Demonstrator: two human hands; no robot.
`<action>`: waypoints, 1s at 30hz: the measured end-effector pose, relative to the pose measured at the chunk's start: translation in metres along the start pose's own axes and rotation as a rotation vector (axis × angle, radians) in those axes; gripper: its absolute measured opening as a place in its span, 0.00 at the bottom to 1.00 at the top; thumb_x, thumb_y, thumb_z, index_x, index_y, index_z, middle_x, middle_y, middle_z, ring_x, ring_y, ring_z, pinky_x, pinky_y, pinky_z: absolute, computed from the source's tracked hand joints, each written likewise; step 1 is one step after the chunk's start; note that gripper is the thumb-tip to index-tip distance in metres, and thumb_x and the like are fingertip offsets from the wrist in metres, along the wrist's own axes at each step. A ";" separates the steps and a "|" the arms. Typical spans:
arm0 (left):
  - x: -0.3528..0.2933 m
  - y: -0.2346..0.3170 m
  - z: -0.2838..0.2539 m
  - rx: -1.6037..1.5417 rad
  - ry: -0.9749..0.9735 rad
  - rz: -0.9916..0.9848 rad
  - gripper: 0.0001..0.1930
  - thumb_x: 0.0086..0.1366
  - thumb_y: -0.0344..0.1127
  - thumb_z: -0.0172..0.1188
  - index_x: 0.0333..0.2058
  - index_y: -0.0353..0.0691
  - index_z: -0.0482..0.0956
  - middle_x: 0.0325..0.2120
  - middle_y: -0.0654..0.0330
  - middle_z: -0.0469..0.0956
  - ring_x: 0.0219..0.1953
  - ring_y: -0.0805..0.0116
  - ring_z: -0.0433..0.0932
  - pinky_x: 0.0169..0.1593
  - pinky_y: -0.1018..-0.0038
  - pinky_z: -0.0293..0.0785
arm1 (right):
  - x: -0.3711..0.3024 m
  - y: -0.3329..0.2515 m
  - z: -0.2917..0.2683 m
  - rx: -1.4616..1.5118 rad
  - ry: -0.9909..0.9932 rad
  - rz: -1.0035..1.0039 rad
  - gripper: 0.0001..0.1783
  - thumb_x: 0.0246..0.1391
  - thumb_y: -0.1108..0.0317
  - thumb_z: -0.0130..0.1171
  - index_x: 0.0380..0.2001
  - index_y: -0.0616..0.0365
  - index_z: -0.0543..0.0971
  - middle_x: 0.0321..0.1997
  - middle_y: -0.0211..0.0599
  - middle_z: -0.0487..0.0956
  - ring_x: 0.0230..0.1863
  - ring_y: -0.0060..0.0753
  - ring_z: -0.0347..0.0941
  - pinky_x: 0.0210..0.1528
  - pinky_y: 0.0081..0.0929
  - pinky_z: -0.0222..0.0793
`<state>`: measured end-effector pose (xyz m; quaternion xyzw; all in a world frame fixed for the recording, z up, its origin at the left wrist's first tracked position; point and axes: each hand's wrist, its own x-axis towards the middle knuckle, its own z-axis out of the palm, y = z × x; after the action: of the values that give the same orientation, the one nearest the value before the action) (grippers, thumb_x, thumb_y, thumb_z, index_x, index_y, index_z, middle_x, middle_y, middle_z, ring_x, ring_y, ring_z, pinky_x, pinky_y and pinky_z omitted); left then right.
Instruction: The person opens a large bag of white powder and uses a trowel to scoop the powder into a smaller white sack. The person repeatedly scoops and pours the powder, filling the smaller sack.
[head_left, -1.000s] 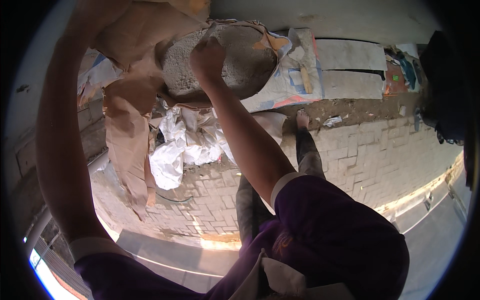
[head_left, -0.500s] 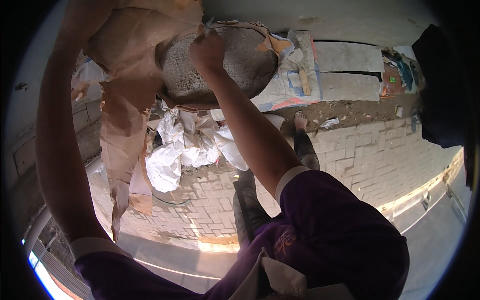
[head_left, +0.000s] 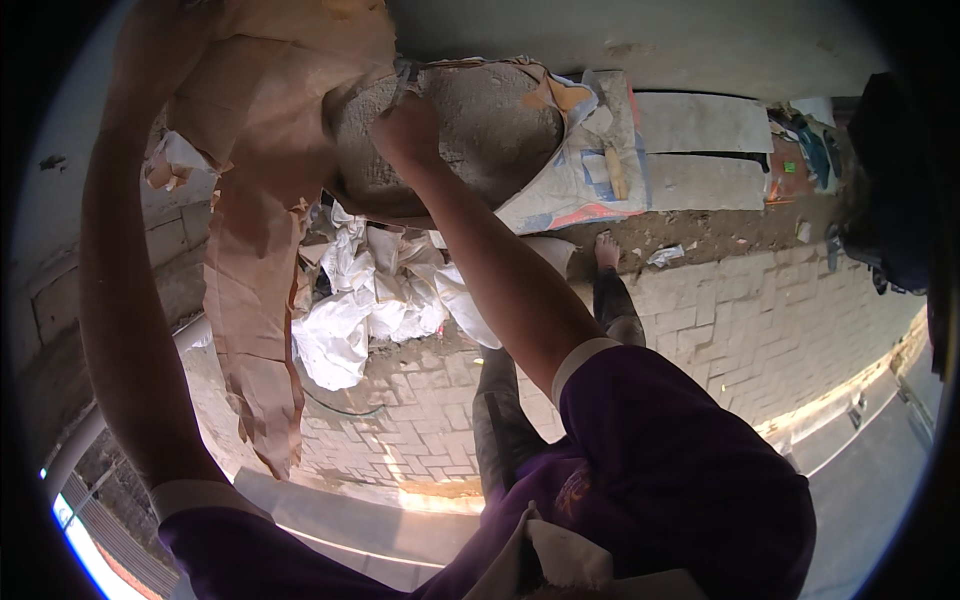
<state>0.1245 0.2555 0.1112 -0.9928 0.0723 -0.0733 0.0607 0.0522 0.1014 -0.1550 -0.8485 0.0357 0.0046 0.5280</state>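
A rounded grey mass, like clay or wet cement, sits at the top centre with torn brown paper around its rim. My right hand is closed over its left part. A small pale, thin piece sticks up from the fist; its kind does not show. At the top left, my left hand holds up a large crumpled sheet of brown paper, with its fingers mostly in shadow. One long strip of that paper hangs down on the left, and its right edge reaches the grey mass.
Crumpled white sacking lies below the grey mass. To its right are a printed sack with a wooden-handled tool and grey boards. A dark hanging shape stands at the right, over brick paving. A wall runs behind.
The pale piece and my right hand have shifted slightly down and left over the grey mass, whose pitted surface now looks smoother. The hanging paper strip has swung and lies differently.
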 end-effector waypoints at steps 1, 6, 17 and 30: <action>-0.003 -0.010 0.003 -0.075 0.014 -0.051 0.24 0.60 0.51 0.60 0.51 0.43 0.78 0.39 0.53 0.81 0.40 0.64 0.80 0.46 0.71 0.72 | -0.001 -0.003 -0.003 0.115 0.122 -0.052 0.11 0.46 0.75 0.51 0.33 0.70 0.77 0.25 0.59 0.78 0.31 0.60 0.77 0.37 0.46 0.73; -0.046 -0.046 0.022 -0.217 0.007 -0.343 0.22 0.60 0.48 0.63 0.51 0.47 0.79 0.40 0.58 0.83 0.40 0.71 0.80 0.44 0.74 0.72 | 0.000 -0.014 -0.018 0.240 0.064 0.013 0.10 0.47 0.73 0.52 0.30 0.69 0.77 0.27 0.59 0.78 0.33 0.59 0.77 0.39 0.45 0.74; -0.143 0.094 -0.075 -0.284 0.180 -0.215 0.36 0.44 0.21 0.70 0.56 0.47 0.72 0.45 0.65 0.75 0.32 0.77 0.72 0.32 0.79 0.70 | -0.006 0.026 -0.089 0.447 -0.115 0.195 0.12 0.57 0.67 0.56 0.28 0.67 0.76 0.19 0.35 0.75 0.17 0.24 0.72 0.17 0.27 0.66; -0.076 0.211 0.226 -0.223 0.044 0.386 0.18 0.59 0.36 0.52 0.49 0.43 0.72 0.47 0.51 0.72 0.53 0.65 0.72 0.50 0.67 0.72 | -0.041 0.045 -0.290 0.760 0.219 0.268 0.10 0.61 0.67 0.55 0.28 0.61 0.74 0.20 0.28 0.73 0.20 0.16 0.67 0.23 0.17 0.63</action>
<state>0.0570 0.0845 -0.1485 -0.9593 0.2699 -0.0737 -0.0384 0.0002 -0.1759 -0.0653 -0.5765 0.2010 -0.0303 0.7914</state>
